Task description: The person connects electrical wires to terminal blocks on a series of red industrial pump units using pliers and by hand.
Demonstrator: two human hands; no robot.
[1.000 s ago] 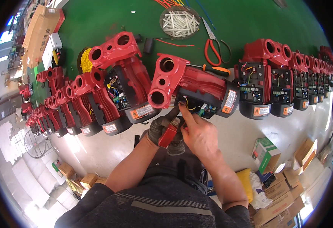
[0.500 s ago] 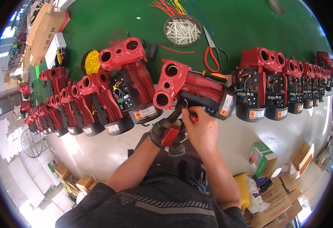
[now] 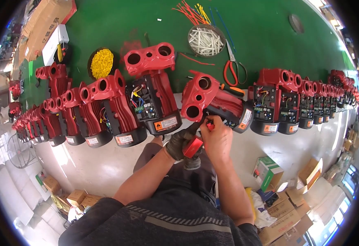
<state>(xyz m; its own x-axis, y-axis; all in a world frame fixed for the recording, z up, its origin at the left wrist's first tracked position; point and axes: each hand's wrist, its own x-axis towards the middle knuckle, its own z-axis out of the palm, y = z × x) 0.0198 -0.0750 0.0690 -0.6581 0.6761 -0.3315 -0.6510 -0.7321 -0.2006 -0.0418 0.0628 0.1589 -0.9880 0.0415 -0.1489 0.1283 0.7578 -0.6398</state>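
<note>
My left hand [image 3: 176, 144], in a dark glove, is closed around a red, box-shaped piece [image 3: 193, 146] just in front of the bench edge. My bare right hand [image 3: 218, 138] has its fingers pinched around a small red-and-black item [image 3: 210, 124] whose kind I cannot make out. Both hands are at the near side of a red pump-like motor unit [image 3: 201, 97], tilted, with a black end cap and a label. Its open wiring box is mostly hidden behind my fingers. To the left stands another such unit [image 3: 150, 57], its circuit board and wires exposed.
Rows of similar red units [image 3: 284, 78] line the bench on both sides. On the green top [image 3: 130, 20] are a dish of white tubes [image 3: 206, 40], a bowl of yellow caps [image 3: 102, 63], scissors [image 3: 230, 69], an orange-handled tool [image 3: 233, 90] and loose wires. Cartons [image 3: 286, 217] lie on the floor.
The view has shifted, so most bench items appear farther right. Both hands stay at the same unit, the left still around the red piece, the right still pinching the small item.
</note>
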